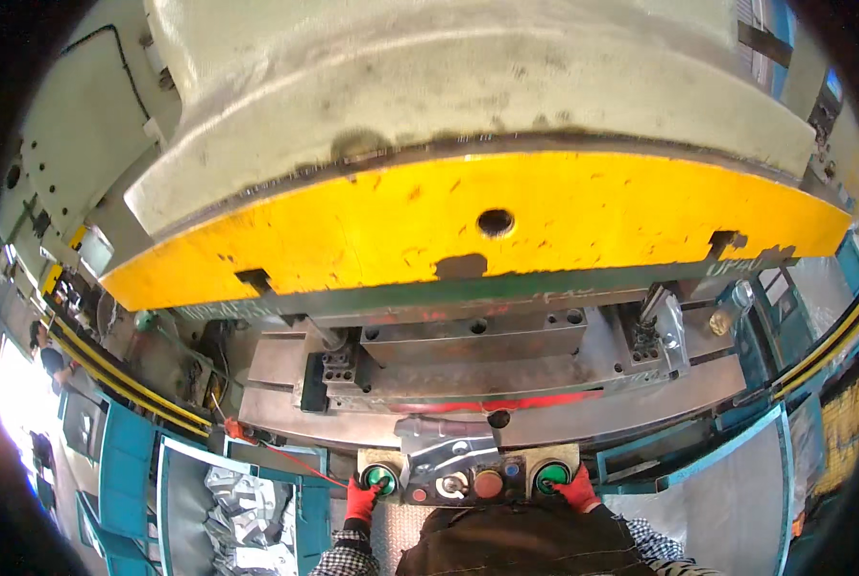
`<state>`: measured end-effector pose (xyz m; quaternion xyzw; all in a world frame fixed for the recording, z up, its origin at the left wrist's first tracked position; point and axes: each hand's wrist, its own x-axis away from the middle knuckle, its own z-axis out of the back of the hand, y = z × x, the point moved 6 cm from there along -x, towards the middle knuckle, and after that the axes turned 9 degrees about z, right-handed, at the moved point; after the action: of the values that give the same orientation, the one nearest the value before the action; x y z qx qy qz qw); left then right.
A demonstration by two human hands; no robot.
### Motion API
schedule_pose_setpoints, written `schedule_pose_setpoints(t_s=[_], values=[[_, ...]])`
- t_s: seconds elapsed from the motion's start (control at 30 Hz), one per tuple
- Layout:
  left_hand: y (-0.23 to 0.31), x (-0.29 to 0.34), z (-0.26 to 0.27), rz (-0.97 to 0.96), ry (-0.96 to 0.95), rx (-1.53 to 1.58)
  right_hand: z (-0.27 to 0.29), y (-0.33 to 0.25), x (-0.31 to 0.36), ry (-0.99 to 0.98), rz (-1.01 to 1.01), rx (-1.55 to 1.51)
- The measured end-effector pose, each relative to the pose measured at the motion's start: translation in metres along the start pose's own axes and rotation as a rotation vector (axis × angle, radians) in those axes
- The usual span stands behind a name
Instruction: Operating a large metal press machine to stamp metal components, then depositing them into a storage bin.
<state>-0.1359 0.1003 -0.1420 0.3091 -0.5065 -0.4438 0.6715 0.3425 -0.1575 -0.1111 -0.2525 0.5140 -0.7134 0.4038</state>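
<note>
My left hand (pixel 360 500), in a red glove, presses its fingertips on the left green round button (pixel 379 477) of a control box (pixel 453 485). On the right green button (pixel 550 475) rests my right hand (pixel 579 492), also red-gloved. Between the two buttons sit a red button (pixel 488 483) and smaller knobs. A bent grey sheet-metal part (pixel 446 445) lies on top of the box. Above it the press die (pixel 468 370) looks closed under the large yellow ram (pixel 468 226).
A teal bin (pixel 184 499) at lower left holds several shiny stamped metal parts (pixel 242 518). Another teal bin (pixel 727 490) stands at lower right. Yellow-and-black guard rails (pixel 122 379) run along both sides. Another person (pixel 50 360) stands far left.
</note>
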Motion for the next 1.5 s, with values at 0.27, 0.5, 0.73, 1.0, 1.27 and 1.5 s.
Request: schedule_pose_setpoints(t_s=[0.27, 0.5, 0.73, 1.0, 1.27, 1.5], values=[[0.033, 0.018, 0.0, -0.058, -0.008, -0.162, 0.005, -0.007, 0.0, 0.001, -0.02, 0.303], [0.185, 0.015, -0.02, -0.252, -0.364, -0.936, 0.006, -0.007, -0.002, -0.075, 0.055, -0.022], [0.49, 0.102, -0.104, -1.213, 0.114, -0.431, 0.004, 0.024, 0.003, -0.141, -0.131, -0.213], [0.549, 0.066, -0.231, -1.361, 0.685, -1.072, 0.086, 0.017, 0.019, 0.255, -0.324, -0.254], [0.56, 0.08, -0.22, -1.493, 0.445, -0.578, 0.243, -0.057, -0.055, 0.618, 0.161, -0.305], [0.512, 0.156, -0.101, -1.389, 0.259, -0.384, 0.308, -0.028, -0.181, 0.482, -0.201, 0.39]])
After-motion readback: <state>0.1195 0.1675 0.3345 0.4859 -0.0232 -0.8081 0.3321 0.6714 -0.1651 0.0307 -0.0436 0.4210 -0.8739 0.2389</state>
